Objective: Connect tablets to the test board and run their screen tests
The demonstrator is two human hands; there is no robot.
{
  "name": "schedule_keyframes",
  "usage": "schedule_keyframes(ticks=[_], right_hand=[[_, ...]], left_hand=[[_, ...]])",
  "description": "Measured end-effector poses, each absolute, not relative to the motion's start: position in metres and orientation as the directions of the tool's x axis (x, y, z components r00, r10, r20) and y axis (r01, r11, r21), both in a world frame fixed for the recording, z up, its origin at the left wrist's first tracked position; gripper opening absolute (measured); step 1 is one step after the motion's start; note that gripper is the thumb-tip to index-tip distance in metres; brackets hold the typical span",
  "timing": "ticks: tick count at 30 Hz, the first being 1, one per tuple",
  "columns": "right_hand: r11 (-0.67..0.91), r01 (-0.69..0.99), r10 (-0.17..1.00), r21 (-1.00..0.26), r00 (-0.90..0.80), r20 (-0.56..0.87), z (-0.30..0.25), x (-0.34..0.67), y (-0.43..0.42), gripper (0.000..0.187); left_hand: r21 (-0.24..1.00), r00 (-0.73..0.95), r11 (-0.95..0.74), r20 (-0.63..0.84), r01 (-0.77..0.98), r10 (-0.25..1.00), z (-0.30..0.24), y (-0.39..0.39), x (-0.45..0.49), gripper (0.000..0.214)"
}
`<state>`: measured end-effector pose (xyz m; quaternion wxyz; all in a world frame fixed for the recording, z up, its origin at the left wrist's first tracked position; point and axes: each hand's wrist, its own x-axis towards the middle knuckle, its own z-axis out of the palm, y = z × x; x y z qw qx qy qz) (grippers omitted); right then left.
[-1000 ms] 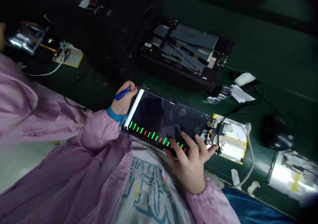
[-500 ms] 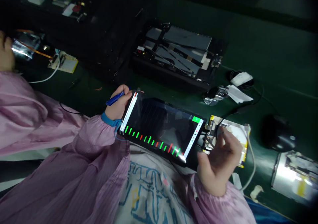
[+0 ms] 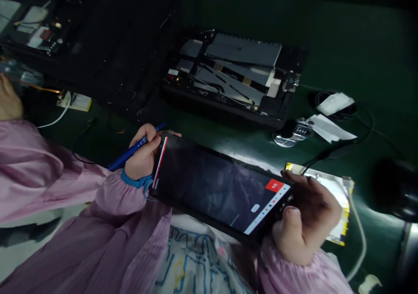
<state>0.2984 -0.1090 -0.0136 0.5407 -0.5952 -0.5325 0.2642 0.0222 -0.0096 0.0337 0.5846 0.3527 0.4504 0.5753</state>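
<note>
The left hand point(image 3: 142, 152) is clamped on one short edge of a black tablet point(image 3: 212, 185) and holds also a blue pen point(image 3: 122, 160). The right hand point(image 3: 307, 218) is clamped on the other short edge. The tablet is held over the person's white shirt point(image 3: 196, 255), just beside the green table point(image 3: 359, 68).

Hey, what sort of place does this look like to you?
Most likely an electronics assembly or testing line in a factory. A black glass tablet is being handled at a dark green matted workbench, an opened black device with exposed internals lies nearby, and the worker wears a pleated pink smock.
</note>
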Motion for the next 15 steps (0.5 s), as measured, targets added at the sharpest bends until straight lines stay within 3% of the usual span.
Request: schedule_keyframes(ticks=[15], right_hand=[[0.091, 0.280, 0.932, -0.956, 0.314, 0.181, -0.0109, 0.2949, -0.1070, 0.052]], left_hand=[[0.915, -0.062, 0.180, -0.216, -0.361, 0.974, 0.0244, -0.0074, 0.0211, 0.022]])
